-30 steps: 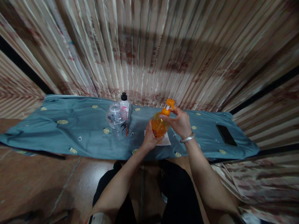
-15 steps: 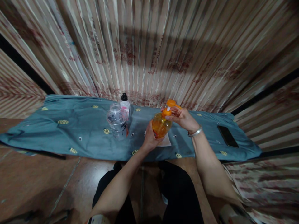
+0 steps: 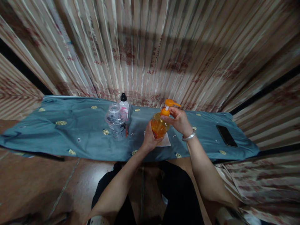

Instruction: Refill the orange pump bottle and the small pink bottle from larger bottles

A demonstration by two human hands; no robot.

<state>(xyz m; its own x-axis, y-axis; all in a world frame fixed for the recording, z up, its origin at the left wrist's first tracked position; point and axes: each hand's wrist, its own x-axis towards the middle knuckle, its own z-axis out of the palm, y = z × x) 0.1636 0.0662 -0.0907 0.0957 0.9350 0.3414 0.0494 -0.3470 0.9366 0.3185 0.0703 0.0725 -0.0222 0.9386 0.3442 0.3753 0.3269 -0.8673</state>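
Observation:
A clear pump bottle [image 3: 161, 125] of amber liquid, topped by an orange pump head [image 3: 170, 103], is tilted over the middle of the cloth-covered table. My left hand [image 3: 150, 139] is wrapped round the lower left side of its body. With thumb and fingers my right hand [image 3: 177, 120] grips the orange collar [image 3: 165, 112] under the pump head. Beneath the bottle lies a pale sheet [image 3: 166, 141], partly hidden by the bottle and my left hand. To the left stands a large clear plastic bottle [image 3: 116, 125] without a cap.
Behind the clear bottle stands a white and pink bottle with a black cap [image 3: 123, 99]. A dark phone [image 3: 226, 135] lies on the teal cloth [image 3: 86, 137] at the right. A pleated curtain [image 3: 145, 47] hangs close behind the table.
My right hand has shifted slightly on the orange collar, and the pump head's spout now points more level to the right. Both hands still hold the bottle. The view has shifted slightly.

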